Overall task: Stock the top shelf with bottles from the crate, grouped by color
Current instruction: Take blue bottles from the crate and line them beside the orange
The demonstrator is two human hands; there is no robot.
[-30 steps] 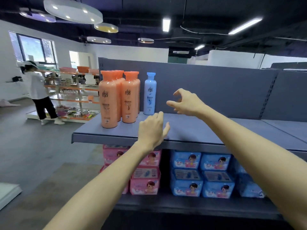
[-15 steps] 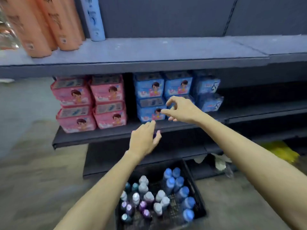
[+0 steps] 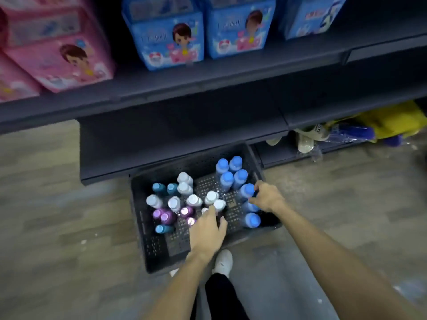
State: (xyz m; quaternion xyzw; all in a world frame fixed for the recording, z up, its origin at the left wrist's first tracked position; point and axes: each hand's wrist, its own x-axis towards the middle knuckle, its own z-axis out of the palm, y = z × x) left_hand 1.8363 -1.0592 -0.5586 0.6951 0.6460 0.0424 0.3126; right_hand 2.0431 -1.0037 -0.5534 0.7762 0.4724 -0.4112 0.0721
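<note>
A dark slotted crate (image 3: 161,250) sits on the floor below the shelves, holding upright bottles, caps toward the camera. The right hand (image 3: 268,198) reaches into the right side of the crate, its grip curled around a blue-capped bottle (image 3: 246,190) among the blue-capped group (image 3: 231,172). The left hand (image 3: 208,229) hovers over the middle, fingers spread and holding nothing, fingertips beside a white-capped bottle (image 3: 219,205). White, teal (image 3: 158,188) and purple caps (image 3: 166,217) cluster on the left. Pink boxes (image 3: 57,56) and blue boxes (image 3: 166,35) fill the shelf above.
</note>
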